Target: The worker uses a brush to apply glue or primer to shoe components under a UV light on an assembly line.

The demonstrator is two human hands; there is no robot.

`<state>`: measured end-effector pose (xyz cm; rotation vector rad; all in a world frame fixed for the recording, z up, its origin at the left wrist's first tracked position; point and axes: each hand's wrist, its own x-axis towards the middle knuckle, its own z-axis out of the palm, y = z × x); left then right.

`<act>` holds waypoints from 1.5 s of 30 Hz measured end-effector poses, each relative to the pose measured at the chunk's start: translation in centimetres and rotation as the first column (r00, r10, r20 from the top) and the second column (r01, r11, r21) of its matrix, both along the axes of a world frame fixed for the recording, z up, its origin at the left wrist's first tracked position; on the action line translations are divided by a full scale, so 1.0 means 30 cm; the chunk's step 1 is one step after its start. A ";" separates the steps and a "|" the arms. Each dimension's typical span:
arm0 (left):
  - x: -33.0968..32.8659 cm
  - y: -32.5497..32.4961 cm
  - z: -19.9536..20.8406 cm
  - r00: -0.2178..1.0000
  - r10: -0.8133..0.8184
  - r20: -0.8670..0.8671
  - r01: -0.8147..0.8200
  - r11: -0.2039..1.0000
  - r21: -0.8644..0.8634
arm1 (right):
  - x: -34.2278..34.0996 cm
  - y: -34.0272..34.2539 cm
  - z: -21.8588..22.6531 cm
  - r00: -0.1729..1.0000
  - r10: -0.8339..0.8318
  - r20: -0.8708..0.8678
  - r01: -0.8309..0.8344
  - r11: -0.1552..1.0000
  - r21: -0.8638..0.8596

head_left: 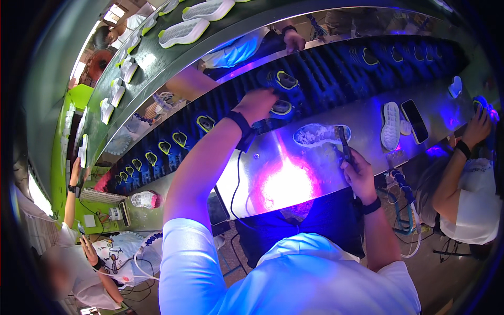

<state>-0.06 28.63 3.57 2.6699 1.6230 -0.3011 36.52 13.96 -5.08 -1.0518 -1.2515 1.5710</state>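
My left hand point(257, 105) reaches over the dark conveyor, curled at a dark blue shoe upper point(281, 108) with a yellow-green collar rim. Its fingertips are partly hidden, but it appears to grip the upper. Just beyond lies a second shoe upper point(286, 80). In my right hand point(359, 174) is a brush point(343, 140), held by its dark handle. The bristles meet the right end of a shoe sole point(315, 135), which lies on the metal worktop with whitish wet-looking patches over its inner face.
A bright lit patch point(289, 181) glows on the worktop before me. A white sole point(390, 126) and a phone point(415, 122) lie rightward. More uppers line the conveyor point(325, 79); soles ride a green belt point(152, 63) above. Co-workers sit at right point(467, 205) and left point(86, 268).
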 end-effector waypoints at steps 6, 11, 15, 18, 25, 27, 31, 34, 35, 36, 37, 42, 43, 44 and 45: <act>-0.142 -0.100 0.086 0.988 -0.080 0.129 0.054 0.980 0.191 | 0.003 -0.004 0.004 0.999 -0.024 0.034 0.023 0.999 0.027; -0.306 -0.095 0.012 1.000 -0.024 0.020 0.019 0.976 0.218 | 0.017 0.003 -0.003 0.999 -0.003 0.054 0.002 1.000 0.022; -0.370 -0.078 -0.098 0.999 0.020 -0.036 -0.010 0.969 0.248 | 0.027 0.014 -0.037 0.996 -0.024 0.090 0.018 0.998 0.068; -0.322 -0.035 -0.012 0.990 0.140 0.020 -0.139 0.990 -0.036 | 0.026 0.021 -0.024 0.997 -0.027 0.069 0.021 0.996 0.084; 0.027 0.219 -0.004 0.974 -0.167 0.150 0.093 0.907 0.410 | 0.042 0.009 -0.066 0.992 -0.043 0.116 0.025 0.987 0.159; 0.024 0.265 -0.107 0.961 -0.240 0.135 0.141 0.852 0.505 | 0.019 0.003 -0.062 0.995 -0.099 0.022 0.091 0.970 0.224; 0.009 0.246 -0.109 0.999 0.046 -0.010 -0.042 0.977 0.211 | 0.031 0.008 -0.063 0.999 -0.019 0.025 0.015 0.985 0.172; 0.081 0.100 0.048 0.990 0.003 -0.142 0.017 0.990 0.139 | 0.030 0.012 -0.106 0.998 -0.063 0.008 0.059 0.972 0.229; 0.090 0.027 0.095 0.992 -0.046 -0.119 0.065 0.985 0.160 | 0.047 0.011 -0.081 0.992 -0.075 0.099 0.046 0.962 0.268; 0.105 -0.054 0.133 0.983 -0.157 -0.096 0.174 0.964 0.202 | 0.062 0.012 -0.071 0.991 -0.076 0.110 0.047 0.968 0.246; 0.099 -0.145 0.154 0.988 -0.121 -0.099 0.137 0.975 0.176 | 0.065 0.018 -0.063 0.991 -0.059 0.123 0.030 0.973 0.229; 0.086 -0.618 0.085 0.833 -0.493 -0.251 0.532 0.837 0.123 | 0.051 0.028 -0.038 0.998 -0.034 0.056 0.024 0.986 0.163; 0.086 -0.690 0.058 0.800 -0.534 -0.275 0.576 0.811 0.102 | 0.048 0.031 -0.036 0.997 -0.041 0.065 0.031 0.990 0.141; 0.081 -0.767 0.043 0.885 -0.439 -0.156 0.452 0.890 0.060 | 0.041 0.034 -0.028 0.999 -0.033 0.031 0.029 0.993 0.115; 0.109 -0.814 0.076 0.942 -0.332 -0.038 0.332 0.943 0.004 | 0.040 0.029 -0.019 0.999 -0.021 0.049 0.015 0.993 0.120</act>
